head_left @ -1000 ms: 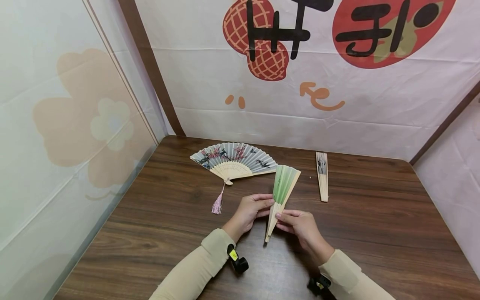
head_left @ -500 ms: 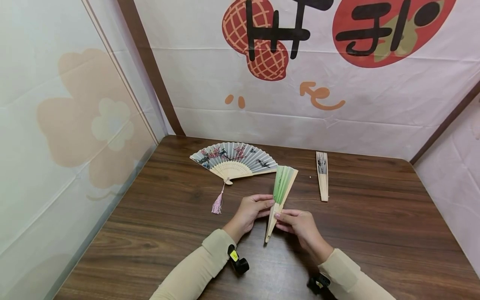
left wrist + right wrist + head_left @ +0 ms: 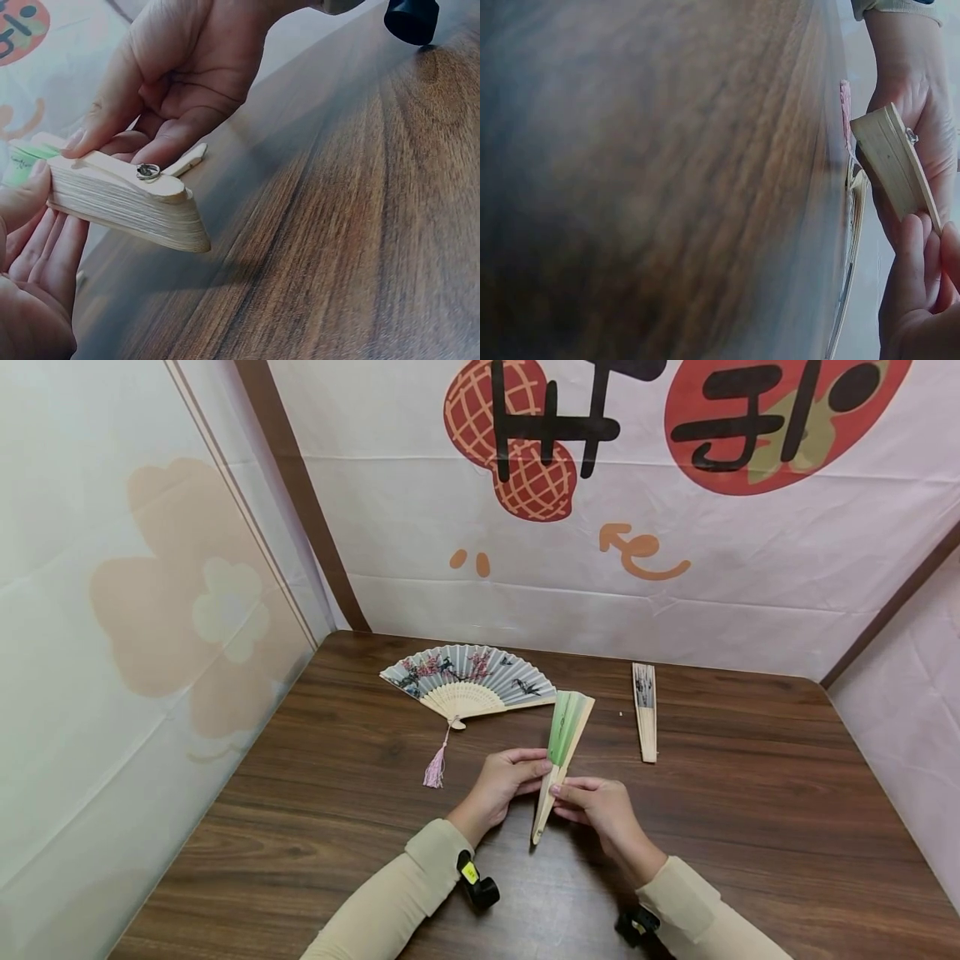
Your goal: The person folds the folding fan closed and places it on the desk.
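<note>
Metal rivet (image 3: 148, 171) on green fan (image 3: 562, 743), left wrist view only.

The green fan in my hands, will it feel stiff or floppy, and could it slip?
The green fan probably feels stiff low down, where both hands pinch stacked wooden slats riveted together. Its pleated green top looks thin, likely floppy and crease-prone. The slats look smooth, so it might slip in a loose pinch.

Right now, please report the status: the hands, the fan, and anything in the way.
Left hand and right hand both pinch the green fan, nearly folded. Open painted fan lies beyond, apart. Closed fan to the right, clear.
</note>
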The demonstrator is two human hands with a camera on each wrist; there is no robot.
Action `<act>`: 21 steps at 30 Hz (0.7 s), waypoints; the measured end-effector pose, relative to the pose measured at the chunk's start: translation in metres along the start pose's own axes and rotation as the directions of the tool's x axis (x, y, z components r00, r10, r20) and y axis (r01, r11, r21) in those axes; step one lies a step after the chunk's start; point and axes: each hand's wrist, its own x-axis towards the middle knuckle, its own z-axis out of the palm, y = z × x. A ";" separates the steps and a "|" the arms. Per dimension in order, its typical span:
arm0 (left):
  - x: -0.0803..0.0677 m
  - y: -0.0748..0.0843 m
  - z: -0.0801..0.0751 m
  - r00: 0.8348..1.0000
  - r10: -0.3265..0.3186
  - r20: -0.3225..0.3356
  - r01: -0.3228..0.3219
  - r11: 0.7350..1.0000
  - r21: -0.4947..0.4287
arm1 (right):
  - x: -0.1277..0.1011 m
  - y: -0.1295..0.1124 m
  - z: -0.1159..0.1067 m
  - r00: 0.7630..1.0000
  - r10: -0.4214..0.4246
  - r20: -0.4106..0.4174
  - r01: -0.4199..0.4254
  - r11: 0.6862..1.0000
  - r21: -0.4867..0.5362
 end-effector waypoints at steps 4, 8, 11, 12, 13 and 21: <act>0.000 0.000 0.001 1.000 -0.003 -0.007 0.003 1.000 0.000 | 0.000 0.000 0.000 1.000 -0.002 0.001 0.002 1.000 -0.007; -0.001 0.001 0.001 1.000 -0.006 -0.016 0.006 1.000 -0.003 | 0.000 -0.001 0.000 1.000 -0.009 0.000 0.009 1.000 -0.005; -0.001 0.001 0.002 1.000 -0.011 -0.026 0.011 1.000 -0.003 | 0.000 -0.002 0.001 1.000 -0.020 0.000 0.020 1.000 -0.006; -0.001 0.001 0.002 0.999 -0.013 -0.030 0.012 1.000 -0.004 | -0.001 -0.002 0.001 1.000 -0.024 0.002 0.024 1.000 -0.009; -0.001 0.001 0.002 0.999 -0.014 -0.033 0.014 1.000 -0.004 | -0.001 -0.002 0.001 1.000 -0.027 0.004 0.027 1.000 -0.011; -0.001 0.001 0.002 0.999 -0.004 -0.039 0.003 1.000 -0.009 | -0.002 -0.005 0.003 0.999 -0.034 -0.006 0.034 0.999 -0.010</act>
